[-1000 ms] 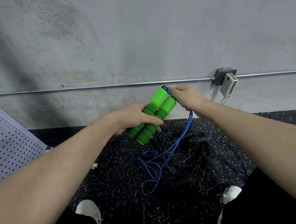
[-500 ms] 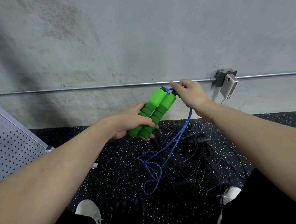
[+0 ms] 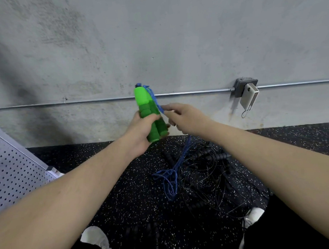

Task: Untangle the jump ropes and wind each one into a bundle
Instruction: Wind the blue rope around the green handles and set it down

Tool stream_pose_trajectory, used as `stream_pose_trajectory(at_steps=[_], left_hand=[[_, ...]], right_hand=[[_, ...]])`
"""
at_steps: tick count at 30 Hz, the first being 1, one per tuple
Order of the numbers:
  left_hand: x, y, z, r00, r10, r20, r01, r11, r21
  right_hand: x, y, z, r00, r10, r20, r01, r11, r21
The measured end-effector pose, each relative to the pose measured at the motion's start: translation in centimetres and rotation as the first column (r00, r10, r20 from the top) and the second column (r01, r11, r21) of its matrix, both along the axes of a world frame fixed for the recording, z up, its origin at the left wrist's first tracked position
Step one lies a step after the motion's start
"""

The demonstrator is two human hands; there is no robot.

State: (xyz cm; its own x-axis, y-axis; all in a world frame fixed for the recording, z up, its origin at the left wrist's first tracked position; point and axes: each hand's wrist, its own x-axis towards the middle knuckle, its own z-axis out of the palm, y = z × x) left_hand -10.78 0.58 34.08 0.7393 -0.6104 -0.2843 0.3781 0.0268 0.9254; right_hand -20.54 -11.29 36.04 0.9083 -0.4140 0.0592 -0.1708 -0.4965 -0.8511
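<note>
Below the grip, a tangle of black jump ropes (image 3: pixel 208 171) lies on the speckled floor (image 3: pixel 125 191); the blue rope (image 3: pixel 169 182) rises from it to the right hand (image 3: pixel 186 118), fingers pinching it beside the green handles (image 3: pixel 148 113); the left hand (image 3: pixel 141 132) wraps both handles, held nearly upright; beyond, a conduit (image 3: pixel 187 93) crosses the concrete wall (image 3: pixel 157 40).

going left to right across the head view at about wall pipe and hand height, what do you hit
perforated metal panel → left hand → green handles → blue rope → right hand → grey junction box with a white device hanging from it
</note>
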Motion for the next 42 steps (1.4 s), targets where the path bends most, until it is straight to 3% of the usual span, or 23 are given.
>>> stream_pose_trajectory(at_steps=[4, 9, 12, 16, 22, 32, 38, 42], left_hand=[[1.7, 0.1, 0.7, 0.974, 0.133, -0.184, -0.155, 0.982, -0.11], [1.5, 1.7, 1.6, 0.949, -0.019, -0.315, -0.075, 0.957, -0.281], [1.5, 2.2, 2.3, 0.947, -0.098, -0.305, -0.021, 0.931, -0.365], [0.8, 1.8, 2.0, 0.961, -0.067, -0.267, -0.026, 0.944, -0.328], [0.0, 0.5, -0.2, 0.976, 0.145, -0.16, -0.169, 0.974, -0.148], [0.5, 0.8, 0.0, 0.982, 0.182, -0.047, -0.185, 0.981, -0.056], [2.2, 2.9, 2.2, 0.997, -0.011, -0.072, 0.009, 1.0, -0.017], [2.1, 4.4, 3.6, 0.965, -0.26, -0.032, 0.259, 0.966, -0.006]], right_hand=[[-0.9, 1.1, 0.3, 0.992, 0.117, -0.036, -0.12, 0.989, -0.087], [-1.4, 0.8, 0.7, 0.994, 0.105, -0.038, -0.109, 0.982, -0.155], [-1.5, 0.6, 0.6, 0.995, 0.093, -0.026, -0.097, 0.97, -0.222], [-1.5, 0.6, 0.2, 0.997, 0.08, -0.006, -0.08, 0.972, -0.22], [-1.8, 1.8, -0.2, 0.985, 0.144, -0.092, -0.166, 0.93, -0.328], [-2.1, 1.7, -0.3, 0.949, 0.292, -0.12, -0.314, 0.906, -0.283], [-2.5, -1.8, -0.6, 0.971, 0.179, -0.161, -0.202, 0.969, -0.14], [-2.9, -3.8, -0.4, 0.961, 0.16, -0.227, -0.214, 0.948, -0.237]])
